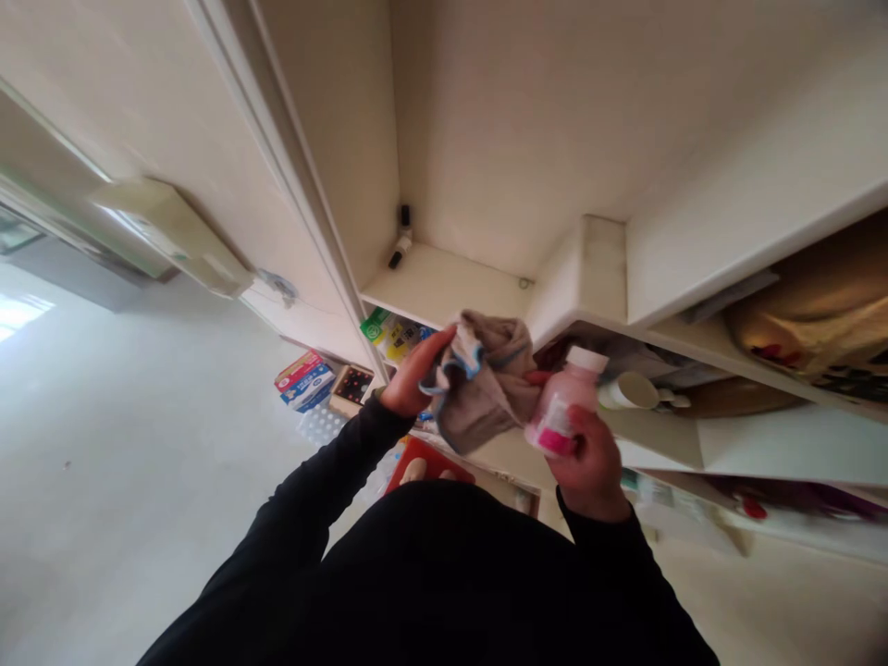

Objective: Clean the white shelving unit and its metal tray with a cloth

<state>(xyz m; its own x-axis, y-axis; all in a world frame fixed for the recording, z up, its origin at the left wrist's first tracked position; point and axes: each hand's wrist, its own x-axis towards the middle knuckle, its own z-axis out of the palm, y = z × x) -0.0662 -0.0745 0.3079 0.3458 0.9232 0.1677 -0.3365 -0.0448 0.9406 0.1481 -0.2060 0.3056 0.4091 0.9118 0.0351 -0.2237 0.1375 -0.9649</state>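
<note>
Here's the right hand closed around a pink-and-white plastic bottle, its long axis tilted, white cap leaning far and right. The left hand grips a grey-brown cloth, which sits just against the bottle's left side, below a white shelf.

White shelving, a white cup, printed cartons

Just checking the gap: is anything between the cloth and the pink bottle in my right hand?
Nothing visible: the grey cloth, held by the left hand, sits right against the pink bottle.
</note>
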